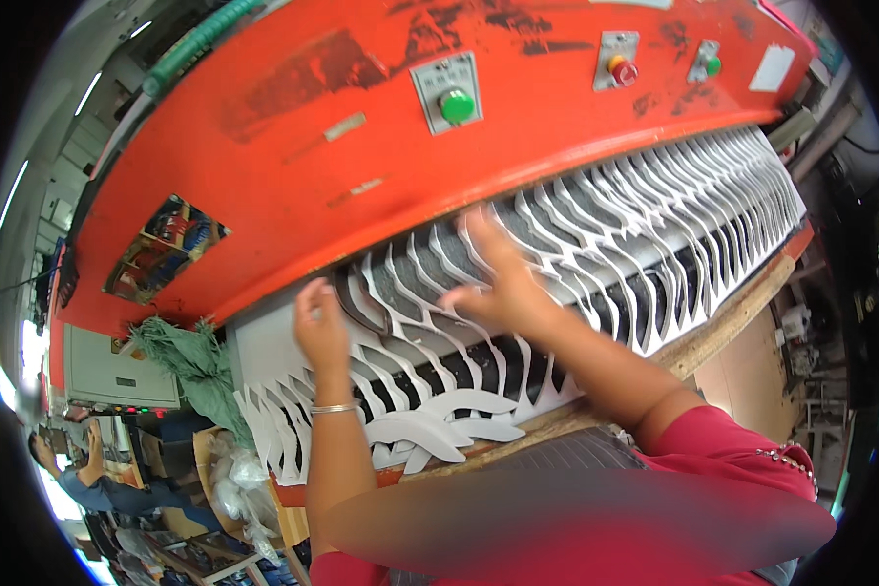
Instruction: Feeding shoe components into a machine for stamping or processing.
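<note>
My left hand (320, 327) is raised over the left part of a white sheet (269, 337), its fingers curled in; whatever they may hold is hidden. Just right of it lies a dark brown curved strip, perhaps a cutting die (364, 311). My right hand (503, 278) hovers over the middle of the sheet, fingers spread, slightly blurred and holding nothing visible. Rows of wavy slots cut through the sheet leave thin white strips, with dark grey and black showing between them. Several loose white curved pieces (444, 425) lie piled at the sheet's near edge.
A red machine body (313, 146) rises behind the sheet, carrying a green button (456, 104) and a red knob (622, 70). A worn wooden edge (742, 308) borders the near side. Green netting (200, 366) hangs at left beside a grey box (117, 366). Another person (117, 488) is far left.
</note>
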The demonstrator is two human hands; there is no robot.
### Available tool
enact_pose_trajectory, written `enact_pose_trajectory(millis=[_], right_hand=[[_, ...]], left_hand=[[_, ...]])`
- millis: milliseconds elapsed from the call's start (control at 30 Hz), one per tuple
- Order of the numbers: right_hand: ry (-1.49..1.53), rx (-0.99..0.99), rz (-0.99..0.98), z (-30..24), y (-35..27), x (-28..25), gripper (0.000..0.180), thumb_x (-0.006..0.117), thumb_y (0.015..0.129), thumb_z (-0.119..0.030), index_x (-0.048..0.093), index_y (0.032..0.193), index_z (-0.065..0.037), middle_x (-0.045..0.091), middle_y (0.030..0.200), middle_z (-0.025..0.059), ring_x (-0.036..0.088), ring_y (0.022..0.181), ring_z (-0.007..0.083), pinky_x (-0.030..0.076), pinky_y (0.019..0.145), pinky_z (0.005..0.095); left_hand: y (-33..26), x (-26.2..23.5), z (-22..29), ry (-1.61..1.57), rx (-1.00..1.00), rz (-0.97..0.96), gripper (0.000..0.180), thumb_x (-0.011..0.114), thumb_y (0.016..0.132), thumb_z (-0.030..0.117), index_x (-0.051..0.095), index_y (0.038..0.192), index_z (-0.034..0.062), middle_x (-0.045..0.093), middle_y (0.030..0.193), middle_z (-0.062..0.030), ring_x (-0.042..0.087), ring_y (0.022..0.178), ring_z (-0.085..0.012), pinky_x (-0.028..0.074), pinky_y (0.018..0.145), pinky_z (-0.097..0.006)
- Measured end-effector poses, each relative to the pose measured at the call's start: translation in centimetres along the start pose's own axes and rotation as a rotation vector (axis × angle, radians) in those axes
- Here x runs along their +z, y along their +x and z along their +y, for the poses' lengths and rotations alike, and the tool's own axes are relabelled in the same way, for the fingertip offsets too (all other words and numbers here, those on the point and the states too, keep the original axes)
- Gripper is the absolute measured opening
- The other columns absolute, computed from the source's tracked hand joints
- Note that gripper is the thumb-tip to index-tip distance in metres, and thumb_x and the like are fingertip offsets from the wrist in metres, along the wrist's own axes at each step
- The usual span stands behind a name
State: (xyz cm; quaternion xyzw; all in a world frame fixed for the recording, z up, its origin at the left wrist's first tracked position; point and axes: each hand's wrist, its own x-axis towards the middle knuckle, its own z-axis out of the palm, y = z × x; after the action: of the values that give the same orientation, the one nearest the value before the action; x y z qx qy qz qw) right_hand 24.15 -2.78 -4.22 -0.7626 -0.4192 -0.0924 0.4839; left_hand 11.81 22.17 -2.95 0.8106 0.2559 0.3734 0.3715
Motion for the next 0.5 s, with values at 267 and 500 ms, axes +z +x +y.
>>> enact_pose_trajectory(millis=[267, 500], right_hand=[[-0.398, 0.237, 1.153, 16.7, 12.3, -32.6, 0.074, 0.042, 0.095, -0.048, 0.027, 0.137, 0.011, 0.027, 0.143, 0.0302, 0.027, 0.134, 0.0388, 0.021, 0.11, 0.0398], [0.1, 0.218, 1.077, 16.3, 8.3, -38.2, 0.071, 0.037, 0.094, -0.054, 0.035, 0.129, 0.008, 0.044, 0.124, 0.0236, 0.044, 0.115, 0.0304, 0.03, 0.102, 0.0361]], left_hand=[[1.6, 12.6, 19.8, -0.391, 0.508, -0.598, 0.023, 0.06, 0.088, 0.021, 0.066, 0.096, 0.0008, 0.067, 0.083, -0.0159, 0.067, 0.075, -0.0231, 0.051, 0.069, -0.031], [-1.4, 9.7, 24.4, 0.048, 0.544, -0.432, 0.034, 0.054, 0.09, 0.024, 0.054, 0.066, 0.0, 0.057, 0.066, -0.0206, 0.056, 0.06, -0.0377, 0.044, 0.056, -0.042]])
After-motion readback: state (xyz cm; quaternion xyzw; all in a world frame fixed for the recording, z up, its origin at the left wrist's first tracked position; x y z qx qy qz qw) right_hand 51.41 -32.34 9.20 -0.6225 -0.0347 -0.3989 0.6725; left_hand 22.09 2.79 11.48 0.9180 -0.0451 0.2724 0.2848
